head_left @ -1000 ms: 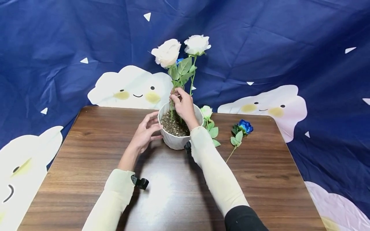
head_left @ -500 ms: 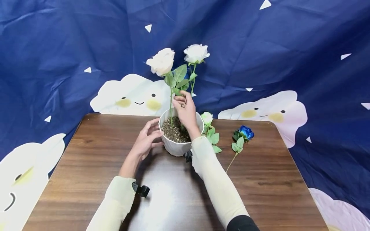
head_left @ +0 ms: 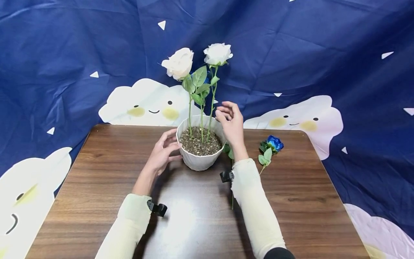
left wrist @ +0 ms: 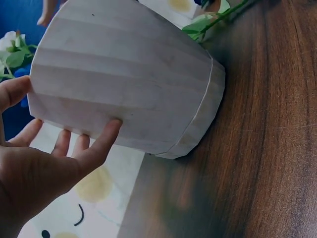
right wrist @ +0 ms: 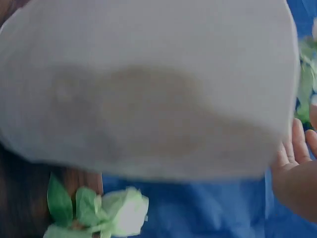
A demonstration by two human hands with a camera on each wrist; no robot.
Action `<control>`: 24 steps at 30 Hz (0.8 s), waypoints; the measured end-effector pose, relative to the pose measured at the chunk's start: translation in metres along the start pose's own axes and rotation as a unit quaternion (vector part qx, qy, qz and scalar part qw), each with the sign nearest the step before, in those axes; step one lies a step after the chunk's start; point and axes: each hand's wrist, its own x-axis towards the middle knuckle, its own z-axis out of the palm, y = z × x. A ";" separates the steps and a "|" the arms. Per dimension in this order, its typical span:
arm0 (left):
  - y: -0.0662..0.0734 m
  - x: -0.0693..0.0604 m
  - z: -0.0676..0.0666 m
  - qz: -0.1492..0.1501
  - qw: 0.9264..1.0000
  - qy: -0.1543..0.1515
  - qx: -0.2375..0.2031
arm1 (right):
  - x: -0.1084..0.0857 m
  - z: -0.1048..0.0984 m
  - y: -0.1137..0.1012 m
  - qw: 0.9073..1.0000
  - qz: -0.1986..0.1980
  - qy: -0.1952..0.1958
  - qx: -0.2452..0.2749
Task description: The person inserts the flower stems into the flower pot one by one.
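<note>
A white pot (head_left: 199, 161) of dark soil (head_left: 201, 145) holds two upright white roses, one at the left (head_left: 178, 64) and one at the right (head_left: 218, 54), with a blue rose (head_left: 205, 77) partly hidden behind leaves. My left hand (head_left: 161, 153) rests its spread fingers and thumb against the pot's left side; the left wrist view shows the fingertips on its wall (left wrist: 124, 74). Beside the pot's right rim, my right hand (head_left: 232, 126) is raised with loosely bent fingers and holds nothing.
A blue rose (head_left: 275, 143) lies on the wooden table (head_left: 300, 187) at the right. Under my right forearm lies another stem with leaves; its pale green-white bloom (right wrist: 130, 212) shows in the right wrist view. A dark blue cloth with clouds hangs behind.
My right hand has let go of the stems and moved right, out of the pot. The left white rose has shifted left and stands more apart. My left hand stays on the pot.
</note>
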 end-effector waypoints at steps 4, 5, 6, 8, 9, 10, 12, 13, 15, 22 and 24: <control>0.001 0.001 0.001 0.000 1.000 0.001 -0.004 | -0.003 -0.023 0.001 0.999 0.036 0.020 0.002; 0.001 0.000 0.001 0.000 1.000 0.001 -0.002 | -0.004 -0.028 0.003 0.999 0.043 0.024 0.005; 0.001 0.000 0.001 0.000 1.000 0.002 -0.003 | -0.006 -0.033 0.004 0.998 0.052 0.030 0.006; 0.001 0.000 0.002 -0.001 1.000 0.004 -0.004 | -0.009 -0.042 0.008 0.997 0.072 0.038 0.008; 0.001 -0.001 0.002 -0.001 1.000 0.004 -0.004 | -0.010 -0.046 0.010 0.996 0.085 0.040 0.010; 0.001 -0.001 0.002 -0.001 1.000 0.004 -0.004 | -0.012 -0.051 0.012 0.994 0.097 0.043 0.012; 0.001 0.000 0.002 0.000 1.000 0.003 -0.005 | -0.016 -0.061 0.016 0.992 0.115 0.049 0.011; 0.001 0.000 0.002 0.001 1.000 0.003 -0.006 | -0.019 -0.066 0.018 0.991 0.122 0.051 0.007; 0.001 -0.001 0.002 0.002 1.000 0.003 -0.005 | -0.024 -0.076 0.020 0.989 0.135 0.059 -0.001; 0.000 -0.001 0.001 0.002 1.000 0.001 -0.008 | -0.043 -0.110 0.027 0.979 0.167 0.113 -0.032; -0.001 -0.002 0.001 0.003 1.000 0.002 -0.009 | -0.047 -0.118 0.028 0.976 0.175 0.128 -0.032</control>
